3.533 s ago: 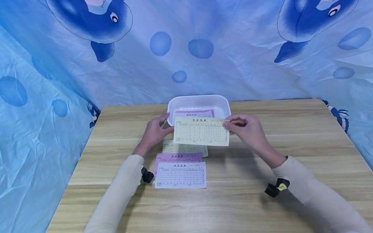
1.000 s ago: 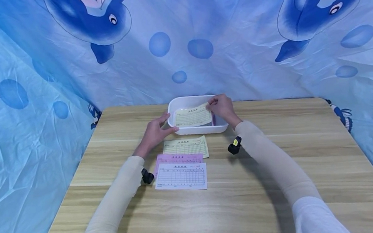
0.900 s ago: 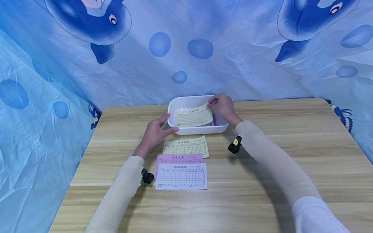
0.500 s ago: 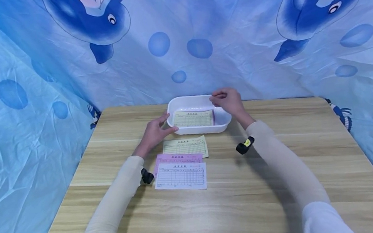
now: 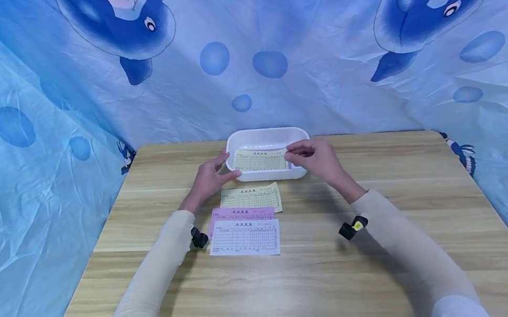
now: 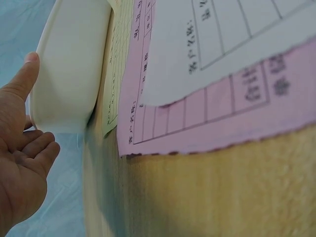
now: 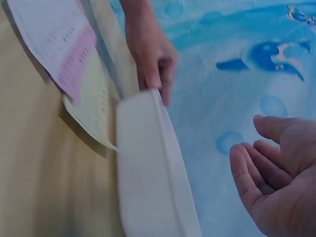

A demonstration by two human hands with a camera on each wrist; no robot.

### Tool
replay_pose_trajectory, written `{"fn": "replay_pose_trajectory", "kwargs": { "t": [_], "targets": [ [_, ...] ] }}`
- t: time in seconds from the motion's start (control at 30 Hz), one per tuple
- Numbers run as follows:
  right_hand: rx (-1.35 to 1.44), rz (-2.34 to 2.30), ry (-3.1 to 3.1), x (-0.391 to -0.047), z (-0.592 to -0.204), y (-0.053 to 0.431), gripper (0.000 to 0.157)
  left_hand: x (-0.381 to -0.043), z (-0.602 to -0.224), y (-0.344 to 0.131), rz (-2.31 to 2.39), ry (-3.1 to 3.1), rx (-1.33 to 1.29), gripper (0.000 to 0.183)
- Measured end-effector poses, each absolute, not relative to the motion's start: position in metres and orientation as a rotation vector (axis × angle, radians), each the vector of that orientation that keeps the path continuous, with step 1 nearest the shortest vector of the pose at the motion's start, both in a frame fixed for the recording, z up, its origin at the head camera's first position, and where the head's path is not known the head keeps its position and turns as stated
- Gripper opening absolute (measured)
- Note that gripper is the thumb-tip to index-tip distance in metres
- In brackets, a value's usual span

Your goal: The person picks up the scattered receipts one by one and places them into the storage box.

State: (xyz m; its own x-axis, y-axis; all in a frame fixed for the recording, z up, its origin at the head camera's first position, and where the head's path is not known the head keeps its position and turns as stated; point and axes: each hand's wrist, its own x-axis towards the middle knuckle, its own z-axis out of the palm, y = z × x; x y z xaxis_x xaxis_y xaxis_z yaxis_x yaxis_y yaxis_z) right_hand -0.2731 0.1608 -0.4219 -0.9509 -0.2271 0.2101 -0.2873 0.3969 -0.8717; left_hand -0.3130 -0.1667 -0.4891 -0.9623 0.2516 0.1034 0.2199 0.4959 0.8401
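Observation:
My left hand (image 5: 209, 180) grips the left end of a white plastic tray (image 5: 275, 175), its thumb at the front rim. Inside the tray lies a yellow printed form slip (image 5: 261, 160), with a pink edge showing at its right. My right hand (image 5: 318, 158) is over the tray's right end, fingertips close to the slip's right edge. In the right wrist view, the right hand (image 7: 276, 173) has its thumb apart from the fingers and nothing between them. Nearer me on the table are a yellow slip (image 5: 250, 198), a pink slip (image 5: 223, 215) and a white slip (image 5: 245, 239), overlapping in part.
The wooden table (image 5: 271, 299) extends to both sides and toward me. Behind the tray hangs a blue curtain (image 5: 322, 97) printed with dolphins, close to the table's back edge.
The yellow slip went from between both hands down into the tray, and the right hand let go of it. Since then the right hand has lowered toward the tray's right end. The left stays put.

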Motion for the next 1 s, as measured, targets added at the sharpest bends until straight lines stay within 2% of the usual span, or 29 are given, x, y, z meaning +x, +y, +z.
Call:
{"fn": "replay_pose_trajectory", "kwargs": {
  "t": [0.2, 0.5, 0.67, 1.0],
  "targets": [
    [0.506, 1.607, -2.607, -0.246, -0.438, 0.149, 0.03, -0.312, -0.489, -0.166, 1.521, 2.675, 0.417, 0.086],
    [0.498, 1.718, -2.646, -0.216, -0.472, 0.136, 0.031, -0.313, -0.489, -0.166, 1.514, 2.68, 0.424, 0.086],
    [0.462, 1.787, -2.701, -0.204, -0.489, 0.13, 0.035, -0.312, -0.488, -0.166, 1.52, 2.688, 0.439, 0.084],
    [0.436, 1.753, -2.754, -0.191, -0.512, 0.124, 0.029, -0.311, -0.489, -0.166, 1.519, 2.685, 0.427, 0.085]
  ]
}}
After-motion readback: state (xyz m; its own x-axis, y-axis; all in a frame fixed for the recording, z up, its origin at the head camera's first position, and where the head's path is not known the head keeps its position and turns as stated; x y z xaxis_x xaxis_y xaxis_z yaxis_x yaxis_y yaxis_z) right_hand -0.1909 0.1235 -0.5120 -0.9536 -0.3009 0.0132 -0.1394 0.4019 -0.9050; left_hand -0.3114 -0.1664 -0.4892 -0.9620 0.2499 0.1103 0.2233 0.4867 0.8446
